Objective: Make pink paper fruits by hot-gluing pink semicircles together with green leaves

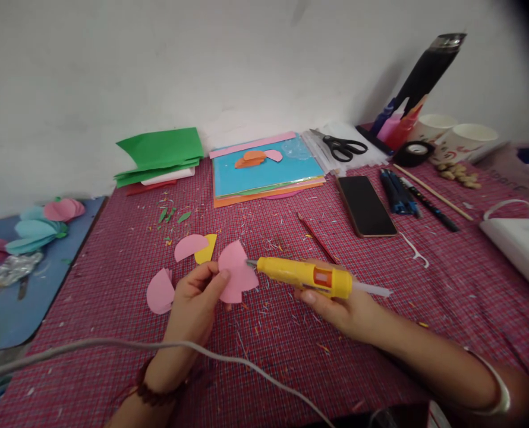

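Observation:
Between the thumb and fingers of my left hand [197, 297] is a pink paper cutout [236, 274] with a petal-like outline. My right hand [340, 306] is wrapped round a yellow hot glue gun [300, 274], and a clear glue stick [372, 289] sticks out of its back end. The gun's metal nozzle points left and meets or nearly meets the cutout's right part; I cannot tell if they touch. Beside my left hand lie folded pink paper pieces [160, 292], a pink half-round piece [190, 247] and a yellow paper piece [206, 249].
A white cord [193, 345] crosses in front of my left wrist. Behind lie green sheets [161, 151], a blue sheet stack [268, 175] and black scissors [342, 147]. To the right are a phone [366, 205] and paper cups [465, 142]. Paper flowers [37, 229] rest at left.

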Demonstrator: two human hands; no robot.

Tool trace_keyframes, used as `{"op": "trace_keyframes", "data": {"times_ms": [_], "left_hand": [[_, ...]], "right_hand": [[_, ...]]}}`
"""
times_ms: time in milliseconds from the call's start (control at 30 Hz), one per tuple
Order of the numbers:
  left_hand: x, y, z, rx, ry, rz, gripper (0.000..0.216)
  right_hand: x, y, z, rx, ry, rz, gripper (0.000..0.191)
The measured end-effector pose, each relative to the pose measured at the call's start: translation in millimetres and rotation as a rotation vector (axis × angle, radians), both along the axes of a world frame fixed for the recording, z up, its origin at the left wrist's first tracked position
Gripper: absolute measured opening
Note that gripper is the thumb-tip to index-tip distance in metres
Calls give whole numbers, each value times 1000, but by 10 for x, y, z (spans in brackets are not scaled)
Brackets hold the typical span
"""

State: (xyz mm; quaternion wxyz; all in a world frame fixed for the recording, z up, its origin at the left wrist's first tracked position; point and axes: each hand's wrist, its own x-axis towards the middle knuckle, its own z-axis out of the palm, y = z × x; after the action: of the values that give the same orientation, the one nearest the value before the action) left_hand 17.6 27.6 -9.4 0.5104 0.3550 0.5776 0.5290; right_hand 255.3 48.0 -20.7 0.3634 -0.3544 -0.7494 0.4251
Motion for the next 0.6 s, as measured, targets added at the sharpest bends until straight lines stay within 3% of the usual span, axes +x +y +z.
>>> {"op": "trace_keyframes", "data": {"times_ms": [233,600], "left_hand": [[-91,-34,-132,-9,234,-135,21],[-54,27,33,80,-32,154,17]], "right_hand": [[-3,-1,30,40,5,-29,17],[-16,-31,8,-14,-57,39,20]]}}
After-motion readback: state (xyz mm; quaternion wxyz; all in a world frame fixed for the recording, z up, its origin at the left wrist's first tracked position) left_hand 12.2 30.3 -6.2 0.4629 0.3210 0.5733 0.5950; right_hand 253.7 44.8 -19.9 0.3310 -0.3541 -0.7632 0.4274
